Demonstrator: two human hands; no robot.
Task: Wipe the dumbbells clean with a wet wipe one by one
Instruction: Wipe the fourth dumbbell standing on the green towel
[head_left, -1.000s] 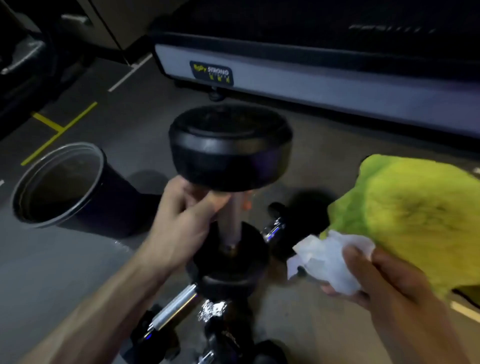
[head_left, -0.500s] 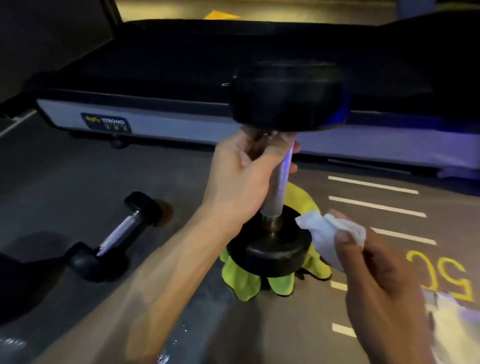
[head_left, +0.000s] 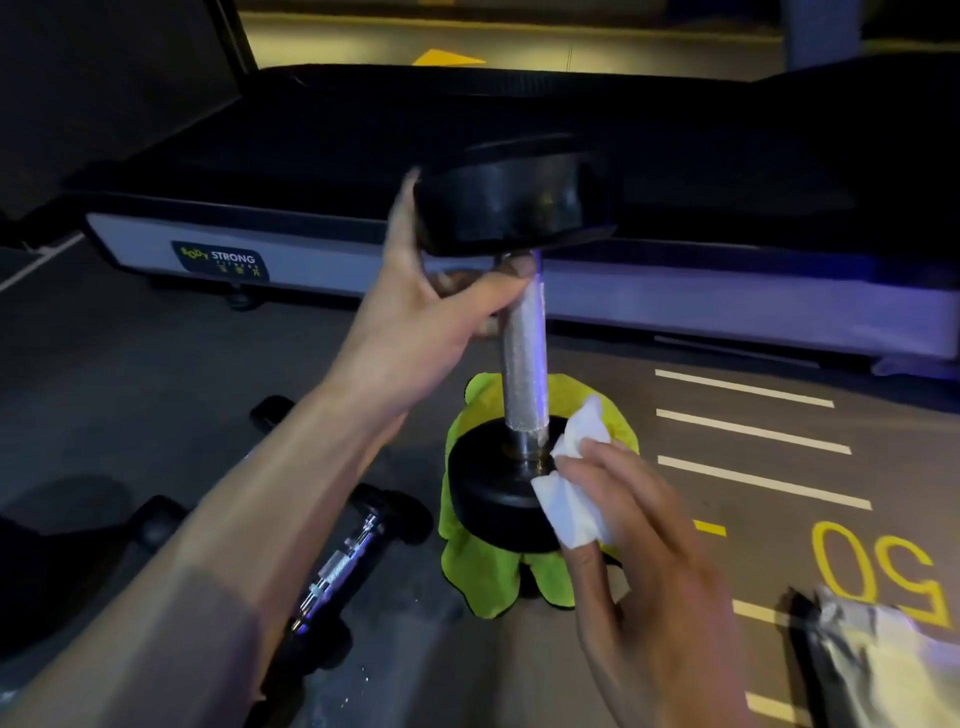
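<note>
1. We're mid-wipe on one dumbbell (head_left: 522, 332), stood on end, its bottom head sitting on a green cloth (head_left: 483, 566) on the floor
2. Our left hand (head_left: 415, 322) steadies it at the top of the knurled handle: thumb curled across the bar just under the upper head, fingers wrapped behind, one fingertip up along the head's side
3. Our right hand (head_left: 639, 561) pinches a white wet wipe (head_left: 571, 488) between thumb and fingers, the rest of the hand loosely curled, and presses the wipe on the lower head's top face, right next to the handle base
4. So the dumbbell is directly between our hands, above and left of the right one, with its lower head just under the right fingertips
5. Next move, our guess: work the wipe round the lower head and up the handle, left grip shifting or turning the bar so the covered part gets cleaned
6. Another dumbbell (head_left: 343, 561) lies on the floor below our left forearm, likely next in line; a treadmill (head_left: 363, 260) sits beyond the left hand
</note>
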